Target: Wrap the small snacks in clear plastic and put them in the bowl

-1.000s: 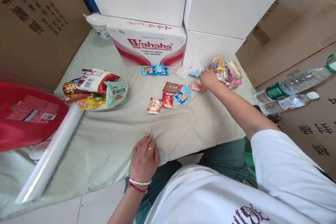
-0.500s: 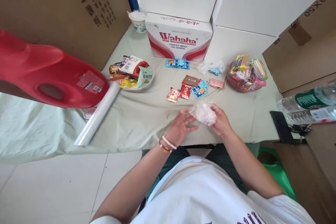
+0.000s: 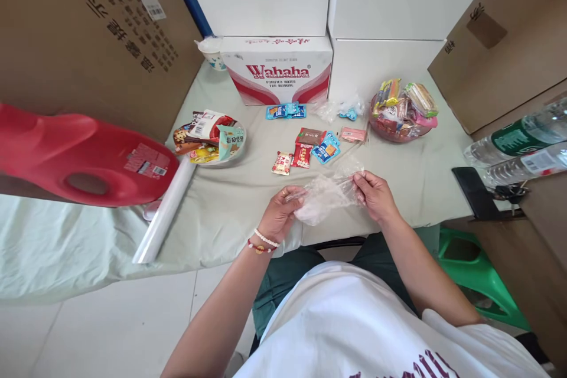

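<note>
A clear, crinkled plastic bag [image 3: 325, 195] stretches between my two hands above the table's front edge. My left hand [image 3: 283, 209], with beaded bracelets at the wrist, pinches its left side. My right hand [image 3: 373, 194] grips the opposite side between thumb and fingers. Just beyond the bag lie small snack packets: a cream-and-red one [image 3: 282, 163], a red one [image 3: 302, 155], a brown-and-red one [image 3: 310, 136], a blue one [image 3: 326, 148] and a pink one [image 3: 353, 134]. Farther back are blue packets [image 3: 286, 110] and another crumpled clear bag [image 3: 328, 110] beside a blue packet [image 3: 348, 114].
A bowl of snacks [image 3: 239, 156] stands at left, a reddish bowl of snacks [image 3: 401, 137] at right. A red jug [image 3: 88, 159] and a white plastic roll [image 3: 163, 215] lie left. Boxes, including a Wahaha carton [image 3: 279, 80], line the back. Bottles [image 3: 527, 136] and a black phone [image 3: 476, 192] are right.
My left hand has gone from spread fingers to a pinch on the bag. The bunched bag is now pulled out wider between both hands. The view has shifted slightly.
</note>
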